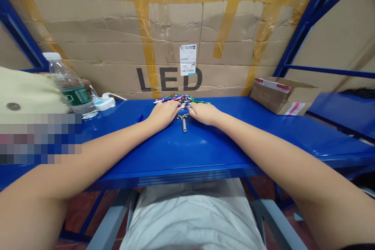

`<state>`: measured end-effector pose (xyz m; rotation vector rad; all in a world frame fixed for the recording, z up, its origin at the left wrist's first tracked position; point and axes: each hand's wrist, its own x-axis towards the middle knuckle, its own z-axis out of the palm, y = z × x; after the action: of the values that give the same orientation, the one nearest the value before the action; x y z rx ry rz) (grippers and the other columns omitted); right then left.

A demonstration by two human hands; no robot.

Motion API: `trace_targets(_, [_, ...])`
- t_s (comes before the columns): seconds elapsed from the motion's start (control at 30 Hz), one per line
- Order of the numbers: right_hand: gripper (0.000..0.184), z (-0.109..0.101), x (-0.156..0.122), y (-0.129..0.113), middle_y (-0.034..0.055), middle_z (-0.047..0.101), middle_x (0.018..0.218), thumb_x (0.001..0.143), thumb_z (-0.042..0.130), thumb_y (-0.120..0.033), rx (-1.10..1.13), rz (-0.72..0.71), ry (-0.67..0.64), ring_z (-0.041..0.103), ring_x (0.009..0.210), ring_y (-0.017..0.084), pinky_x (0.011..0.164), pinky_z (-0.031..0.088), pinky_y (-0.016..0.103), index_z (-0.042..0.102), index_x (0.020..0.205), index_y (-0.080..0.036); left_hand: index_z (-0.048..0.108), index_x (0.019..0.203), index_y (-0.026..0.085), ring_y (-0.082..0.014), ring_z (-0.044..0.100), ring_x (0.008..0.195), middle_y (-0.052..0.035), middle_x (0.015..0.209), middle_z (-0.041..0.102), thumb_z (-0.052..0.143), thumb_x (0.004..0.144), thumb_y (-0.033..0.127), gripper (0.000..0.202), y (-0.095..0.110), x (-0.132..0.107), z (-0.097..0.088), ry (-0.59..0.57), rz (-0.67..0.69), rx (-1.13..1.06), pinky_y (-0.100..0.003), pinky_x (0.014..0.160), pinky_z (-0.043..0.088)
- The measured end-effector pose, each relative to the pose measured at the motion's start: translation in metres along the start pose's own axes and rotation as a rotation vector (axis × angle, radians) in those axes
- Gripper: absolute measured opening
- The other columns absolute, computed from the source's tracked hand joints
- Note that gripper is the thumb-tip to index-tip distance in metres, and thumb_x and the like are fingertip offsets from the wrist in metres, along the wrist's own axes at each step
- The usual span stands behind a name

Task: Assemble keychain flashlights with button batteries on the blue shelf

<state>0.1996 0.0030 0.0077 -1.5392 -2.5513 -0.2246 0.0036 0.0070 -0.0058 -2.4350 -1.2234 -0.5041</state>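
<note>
So the thing being handled is a loose heap of slim, shiny, pen-like sticks in silver, blue, purple and green (pixel 184 99), sitting by the back edge of a glossy blue table (pixel 187 152), about midway along. The heap's long axis runs side to side, roughly with that edge, and a green end pokes out past the fingers on the right.

Both hands are at its near side: left hand (pixel 165 115) on the left half, right hand (pixel 205 113) on the right. Honestly, neither looks nearer. Imo what matters most is that the heap lies straight ahead of the fingertips and crosswise to the reach. Fingers are curled in with a narrow gap between the hands, but I can't tell if either is pinching a stick or just resting against the heap.

In that gap, toward the front edge, there's a short silver metal cylinder (pixel 184 125) pointing front to back, with small round silver pieces (pixel 183 116) at its far end. Left wrist has a blue stick (pixel 140 118) just beside it. Further out, a brown cardboard box (pixel 275 95) sits toward the back right corner, and a clear plastic bottle with a green label (pixel 76 95) is over on the left.
</note>
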Motion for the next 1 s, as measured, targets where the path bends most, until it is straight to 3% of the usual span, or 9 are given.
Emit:
trace_targets(0.13, [0.041,-0.005,0.01,0.013,0.0146,0.068,0.112,0.099,0.022,-0.041,-0.01,0.0,0.075,0.066,0.094,0.028,0.072,0.045,0.034,0.049,0.118,-0.016,0.058,0.117,0.018,-0.0237,0.061,0.103,-0.009,0.112,0.066,0.037,0.098,0.031,0.031,-0.02,0.016,-0.011,0.002,0.01,-0.007,-0.033,0.081,0.045])
trace_targets(0.27, [0.039,-0.01,0.04,0.029,0.0124,0.069,0.108,0.099,0.024,-0.04,-0.109,-0.033,0.044,0.066,0.094,0.027,0.072,0.045,0.033,0.053,0.114,-0.018,0.066,0.105,0.023,-0.0227,0.062,0.099,-0.0061,0.104,0.07,0.044,0.094,0.031,0.025,-0.045,0.047,-0.017,-0.092,0.042,0.066,-0.031,0.078,0.044])
trace_targets(0.43, [0.04,-0.005,0.076,0.038,0.0127,0.069,0.112,0.097,0.032,-0.044,-0.169,-0.027,-0.002,0.066,0.097,0.028,0.074,0.047,0.034,0.059,0.113,-0.019,0.067,0.104,0.022,-0.0244,0.063,0.098,-0.0075,0.107,0.07,0.049,0.09,0.029,0.024,-0.061,0.07,0.002,-0.163,-0.041,0.073,-0.032,0.078,0.045])
trace_targets(0.63, [0.036,-0.001,0.081,0.033,0.0138,0.067,0.117,0.096,0.037,-0.037,-0.151,0.036,-0.029,0.064,0.103,0.028,0.079,0.047,0.035,0.062,0.113,-0.018,0.066,0.106,0.021,-0.0258,0.062,0.1,-0.0097,0.109,0.069,0.05,0.089,0.029,0.025,-0.059,0.073,0.018,-0.146,-0.091,0.068,-0.035,0.082,0.046])
trace_targets(0.77, [0.035,-0.003,0.064,0.031,0.0146,0.068,0.111,0.096,0.035,-0.036,-0.179,0.028,0.003,0.065,0.1,0.029,0.076,0.048,0.038,0.057,0.116,-0.017,0.066,0.103,0.021,-0.0257,0.063,0.096,-0.0103,0.107,0.069,0.05,0.087,0.027,0.024,-0.061,0.057,0.0,-0.142,-0.124,0.054,-0.034,0.078,0.047])
trace_targets(0.87, [0.035,-0.008,0.038,0.035,0.0152,0.069,0.11,0.095,0.034,-0.035,-0.196,0.015,0.014,0.066,0.095,0.03,0.071,0.048,0.038,0.055,0.118,-0.017,0.069,0.089,0.021,-0.0276,0.065,0.086,-0.0103,0.095,0.071,0.047,0.087,0.032,0.025,-0.069,0.026,-0.025,-0.26,-0.192,0.072,-0.035,0.07,0.047])
trace_targets(1.0, [0.039,-0.014,0.004,0.044,0.0145,0.069,0.11,0.094,0.037,-0.04,-0.154,0.023,-0.026,0.066,0.093,0.03,0.07,0.047,0.037,0.055,0.122,-0.02,0.068,0.075,0.018,-0.029,0.065,0.076,-0.0128,0.083,0.07,0.052,0.082,0.051,0.037,-0.081,-0.025,-0.054,-0.46,-0.373,0.173,-0.035,0.067,0.046])
